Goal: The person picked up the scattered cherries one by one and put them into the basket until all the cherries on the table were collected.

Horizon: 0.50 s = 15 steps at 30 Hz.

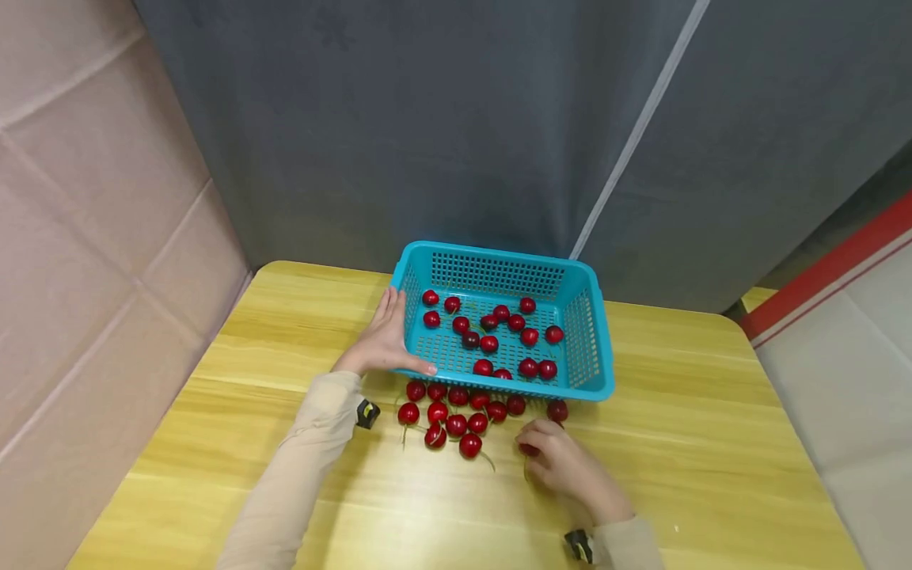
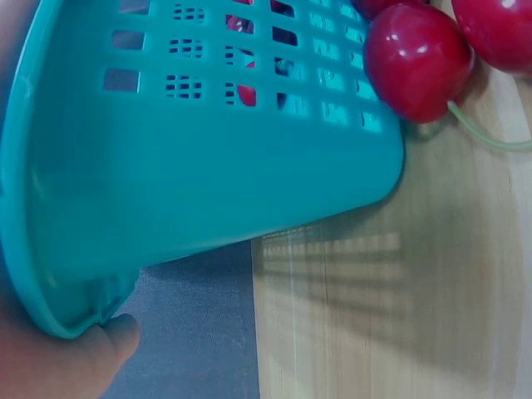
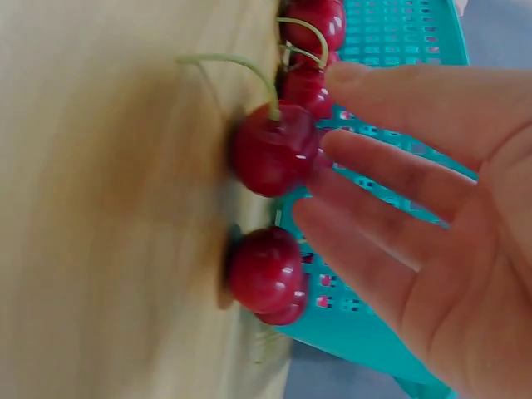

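A turquoise plastic basket with a lattice wall stands on the table, several red cherries spread over its floor. My left hand grips its near left corner, thumb along the front rim and fingers against the left side. In the left wrist view, a fingertip curls at the rim. My right hand reaches low over the table to the right of the loose cherries. In the right wrist view, its fingers are extended and spread, fingertips right beside a stemmed cherry.
Loose cherries lie bunched along the basket's front side, some with green stems. One more cherry sits by its near right corner. The wooden table meets a dark grey curtain behind, and a pale padded wall stands to the left.
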Available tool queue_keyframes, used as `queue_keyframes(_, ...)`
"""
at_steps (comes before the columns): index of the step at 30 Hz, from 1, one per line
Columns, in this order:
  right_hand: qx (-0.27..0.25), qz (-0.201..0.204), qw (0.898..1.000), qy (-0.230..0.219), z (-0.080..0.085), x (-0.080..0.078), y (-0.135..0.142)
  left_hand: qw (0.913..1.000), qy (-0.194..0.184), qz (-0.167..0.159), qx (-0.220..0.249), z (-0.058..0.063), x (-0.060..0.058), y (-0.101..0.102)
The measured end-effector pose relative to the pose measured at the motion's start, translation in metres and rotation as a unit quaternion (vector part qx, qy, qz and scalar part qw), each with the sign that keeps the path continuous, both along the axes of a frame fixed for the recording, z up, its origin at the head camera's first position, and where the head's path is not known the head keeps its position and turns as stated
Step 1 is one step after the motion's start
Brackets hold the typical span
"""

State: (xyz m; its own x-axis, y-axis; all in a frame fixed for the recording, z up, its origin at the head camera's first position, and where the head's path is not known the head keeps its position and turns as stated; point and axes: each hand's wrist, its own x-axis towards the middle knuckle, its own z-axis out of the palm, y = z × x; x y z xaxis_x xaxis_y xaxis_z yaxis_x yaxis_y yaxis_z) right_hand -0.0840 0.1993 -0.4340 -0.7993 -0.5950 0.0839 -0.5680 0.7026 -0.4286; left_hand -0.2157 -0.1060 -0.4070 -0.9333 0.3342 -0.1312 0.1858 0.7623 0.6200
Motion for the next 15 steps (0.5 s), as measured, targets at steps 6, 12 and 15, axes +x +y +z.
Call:
queue_keyframes(6,0.005,-0.028,0.999,-0.02,-0.007,0.005,-0.005,1.0,0.002,-0.001,-0.007,0.0,0.002,-0.002)
queue_keyframes(12,-0.014,-0.035,0.999,0.013,-0.017,0.007,-0.003,0.9999,0.002,-0.004,-0.011,0.001,0.001,-0.001)
queue_keyframes(15,-0.028,-0.031,0.999,0.024,-0.022,0.006,-0.003,0.9999,0.006,-0.003,-0.011,0.001,-0.001,0.0)
